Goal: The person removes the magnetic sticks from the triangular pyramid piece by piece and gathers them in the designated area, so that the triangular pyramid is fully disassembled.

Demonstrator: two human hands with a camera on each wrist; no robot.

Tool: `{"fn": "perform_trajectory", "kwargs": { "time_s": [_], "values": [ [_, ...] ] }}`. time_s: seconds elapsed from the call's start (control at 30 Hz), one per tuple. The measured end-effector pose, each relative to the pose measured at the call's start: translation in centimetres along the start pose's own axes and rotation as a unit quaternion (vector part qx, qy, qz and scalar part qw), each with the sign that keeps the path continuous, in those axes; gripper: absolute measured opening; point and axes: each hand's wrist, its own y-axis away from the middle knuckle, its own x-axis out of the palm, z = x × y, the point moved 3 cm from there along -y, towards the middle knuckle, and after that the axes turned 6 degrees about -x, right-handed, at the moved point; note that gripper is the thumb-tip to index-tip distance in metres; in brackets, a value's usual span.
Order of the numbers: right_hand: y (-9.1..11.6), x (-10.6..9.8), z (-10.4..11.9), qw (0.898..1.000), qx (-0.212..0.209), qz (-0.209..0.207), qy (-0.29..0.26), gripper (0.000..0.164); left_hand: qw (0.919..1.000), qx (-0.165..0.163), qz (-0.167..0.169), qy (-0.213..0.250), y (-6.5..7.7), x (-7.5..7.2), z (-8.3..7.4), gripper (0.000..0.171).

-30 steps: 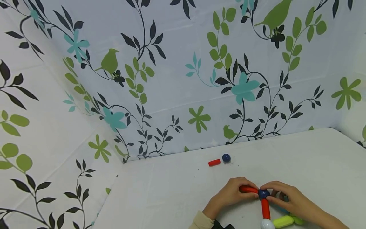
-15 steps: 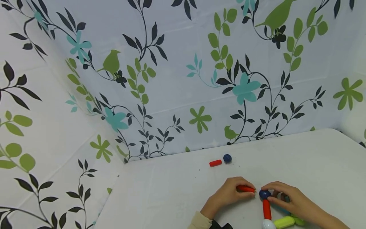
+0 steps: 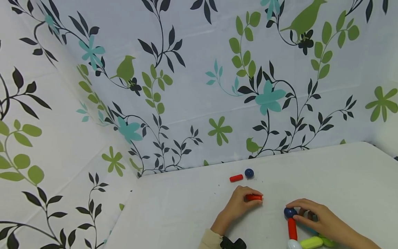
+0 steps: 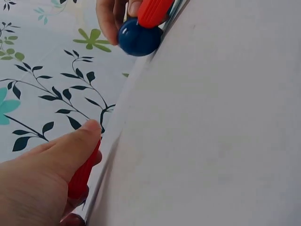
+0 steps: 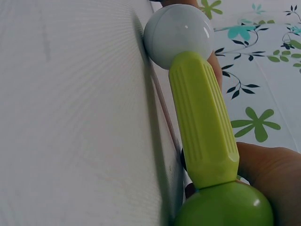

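Note:
My left hand [image 3: 242, 202] grips a short red rod [image 3: 254, 197] between thumb and fingers, just above or on the white table; the left wrist view shows the same red rod [image 4: 83, 176] under the thumb. To the right, my right hand [image 3: 317, 216] pinches a dark blue ball [image 3: 290, 212]. A second red rod [image 3: 292, 229] joins that ball to a white ball [image 3: 294, 244]. From the white ball runs a lime-green rod [image 5: 203, 117] to a green ball [image 5: 225, 207]. A light blue piece is partly hidden under my right hand.
Farther back on the white table [image 3: 186, 207] lie a loose red rod [image 3: 236, 178] and a dark blue ball [image 3: 249, 173], close together. A patterned cloth [image 3: 192, 86] with leaves and birds hangs behind and at the left of the table.
My left hand has drawn its red rod away from the blue ball, leftward and slightly back. The right hand still holds the blue ball in nearly the same place.

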Motion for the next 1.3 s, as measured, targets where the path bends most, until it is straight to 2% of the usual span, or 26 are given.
{"fn": "perform_trajectory", "kwargs": {
  "time_s": [0.3,0.53,0.63,0.77,0.93,1.03,1.2,1.3],
  "values": [
    [0.1,0.1,-0.1,1.000,-0.011,-0.005,-0.009,0.040,0.9972,-0.037,-0.064,-0.007,0.0,-1.3,1.3,0.022],
    [0.2,0.1,0.0,1.000,-0.003,-0.008,-0.008,0.038,0.9912,-0.101,-0.084,0.011,-0.1,-1.9,2.4,0.022],
    [0.1,0.1,0.0,1.000,-0.004,-0.006,-0.012,0.039,0.9877,-0.118,-0.100,0.018,-0.1,-2.1,2.9,0.023],
    [0.1,0.0,0.1,1.000,-0.008,-0.005,-0.012,0.039,0.9862,-0.119,-0.114,0.015,-0.3,-2.2,3.2,0.024],
    [0.1,-0.1,0.3,1.000,-0.006,-0.015,0.002,0.036,0.9888,-0.103,-0.107,0.012,-0.3,-2.5,3.0,0.026],
    [0.1,-0.1,0.3,1.000,-0.012,-0.021,0.008,0.037,0.9881,-0.107,-0.110,0.017,-0.1,-2.7,3.1,0.026],
    [0.2,-0.2,0.2,1.000,-0.014,-0.020,0.009,0.040,0.9849,-0.110,-0.129,0.037,0.2,-2.8,3.6,0.024],
    [0.2,-0.2,0.1,1.000,-0.013,-0.017,0.013,0.041,0.9846,-0.100,-0.140,0.029,0.4,-2.9,3.7,0.022]
  ]
}}
